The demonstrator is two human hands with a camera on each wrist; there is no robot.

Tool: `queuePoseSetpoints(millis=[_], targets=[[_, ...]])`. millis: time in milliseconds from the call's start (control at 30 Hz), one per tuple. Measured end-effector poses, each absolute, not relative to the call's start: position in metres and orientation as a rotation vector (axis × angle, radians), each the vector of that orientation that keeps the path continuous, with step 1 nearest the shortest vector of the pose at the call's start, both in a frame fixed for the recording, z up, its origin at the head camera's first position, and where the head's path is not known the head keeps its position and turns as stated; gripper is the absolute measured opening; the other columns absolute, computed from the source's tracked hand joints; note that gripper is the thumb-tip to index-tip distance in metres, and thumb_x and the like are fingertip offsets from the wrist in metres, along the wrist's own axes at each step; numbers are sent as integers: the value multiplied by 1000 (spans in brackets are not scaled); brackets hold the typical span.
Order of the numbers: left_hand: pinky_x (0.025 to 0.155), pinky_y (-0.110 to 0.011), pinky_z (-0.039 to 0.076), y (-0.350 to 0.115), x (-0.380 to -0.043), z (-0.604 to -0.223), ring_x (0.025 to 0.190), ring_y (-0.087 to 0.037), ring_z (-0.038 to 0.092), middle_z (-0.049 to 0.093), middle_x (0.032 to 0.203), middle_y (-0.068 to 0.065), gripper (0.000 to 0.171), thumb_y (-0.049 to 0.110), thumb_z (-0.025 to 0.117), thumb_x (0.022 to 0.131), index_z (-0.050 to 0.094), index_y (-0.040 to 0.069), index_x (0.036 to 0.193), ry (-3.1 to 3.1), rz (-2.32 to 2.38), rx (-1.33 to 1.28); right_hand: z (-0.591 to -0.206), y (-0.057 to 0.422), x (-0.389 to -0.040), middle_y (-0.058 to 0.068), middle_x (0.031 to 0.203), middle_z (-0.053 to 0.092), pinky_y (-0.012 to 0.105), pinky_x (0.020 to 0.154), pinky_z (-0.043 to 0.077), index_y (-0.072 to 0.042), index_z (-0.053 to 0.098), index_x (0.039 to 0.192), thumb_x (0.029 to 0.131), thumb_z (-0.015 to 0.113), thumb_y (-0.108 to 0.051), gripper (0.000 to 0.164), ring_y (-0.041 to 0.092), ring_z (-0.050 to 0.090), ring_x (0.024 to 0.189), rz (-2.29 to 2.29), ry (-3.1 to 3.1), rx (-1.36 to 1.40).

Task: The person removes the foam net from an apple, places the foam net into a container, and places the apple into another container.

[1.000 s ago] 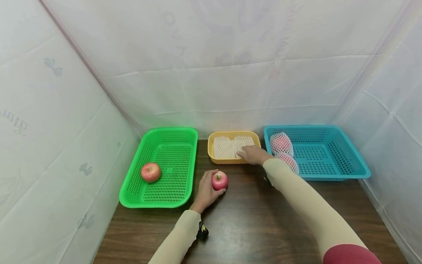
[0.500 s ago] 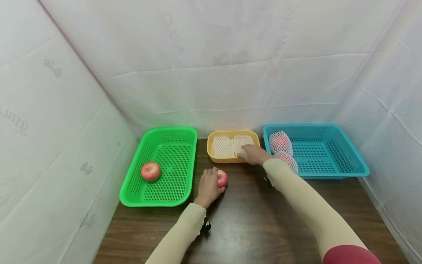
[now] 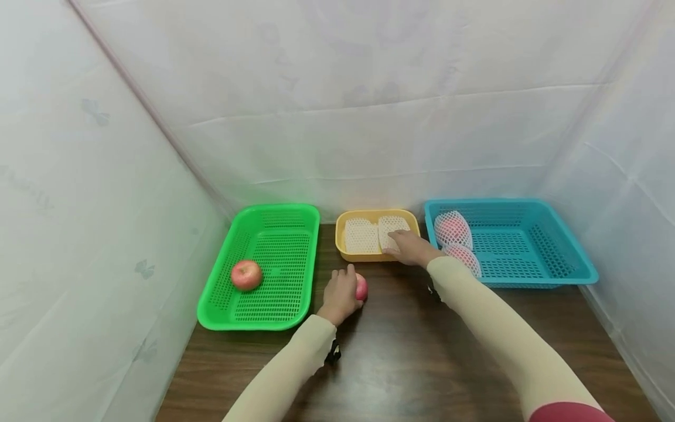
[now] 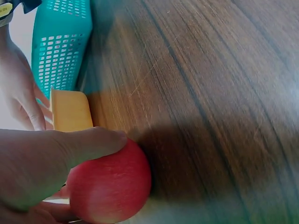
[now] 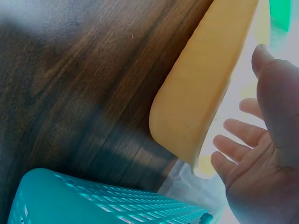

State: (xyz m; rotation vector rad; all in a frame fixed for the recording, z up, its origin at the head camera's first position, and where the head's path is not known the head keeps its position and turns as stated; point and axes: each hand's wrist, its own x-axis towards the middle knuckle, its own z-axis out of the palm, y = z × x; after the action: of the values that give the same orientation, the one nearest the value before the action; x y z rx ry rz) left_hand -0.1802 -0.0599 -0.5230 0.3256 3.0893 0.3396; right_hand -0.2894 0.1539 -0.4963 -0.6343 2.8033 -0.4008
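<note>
My left hand (image 3: 341, 295) grips a red apple (image 3: 361, 287) on the brown table, its thumb lying over the near side in the left wrist view, where the apple's red skin (image 4: 114, 184) faces the camera. My right hand (image 3: 413, 248) reaches over the right part of a small yellow basket (image 3: 364, 258). Two piles of white foam fruit nets (image 3: 361, 235) lie inside that basket. Fingertips of the right hand are over the right pile; whether they touch it I cannot tell. In the right wrist view its fingers (image 5: 245, 132) are spread and loosely bent, holding nothing.
A green basket (image 3: 311, 275) on the left holds one bare apple (image 3: 246, 275). To the right stands a blue basket (image 3: 572, 243) with two net-wrapped apples (image 3: 452, 228) along its left side. White sheeting (image 3: 327, 140) encloses the table at the back and both sides.
The left hand has turned further over the apple, covering more of it from the head view. The right hand stays over the yellow basket. The head view has shifted slightly.
</note>
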Motion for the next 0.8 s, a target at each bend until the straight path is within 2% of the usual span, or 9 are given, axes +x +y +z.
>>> queuePoseSetpoints(millis=[333,567,800], targets=[[74,-42,54,-55,-185,-516,98,-33,53,59,102,-18,73,27,92,62,50,5,116,3004,258,359,-492,155,-277,20,153,34,52,114,25,-5,32,152,90,66,-45,81,38,29,141,-415,2799,-733],[77,-44,53,-61,-189,-513,105,-35,52,56,109,-19,86,24,93,63,41,3,129,2935,385,346,-495,155,-271,14,156,29,52,114,24,-11,27,154,78,71,-60,101,37,24,143,-398,2842,-810],[80,-43,53,-67,-192,-508,104,-34,54,55,111,-17,79,21,92,64,41,5,123,2900,496,389,-503,158,-263,11,156,30,51,114,24,-11,28,153,67,74,-69,113,34,24,143,-439,2882,-947]])
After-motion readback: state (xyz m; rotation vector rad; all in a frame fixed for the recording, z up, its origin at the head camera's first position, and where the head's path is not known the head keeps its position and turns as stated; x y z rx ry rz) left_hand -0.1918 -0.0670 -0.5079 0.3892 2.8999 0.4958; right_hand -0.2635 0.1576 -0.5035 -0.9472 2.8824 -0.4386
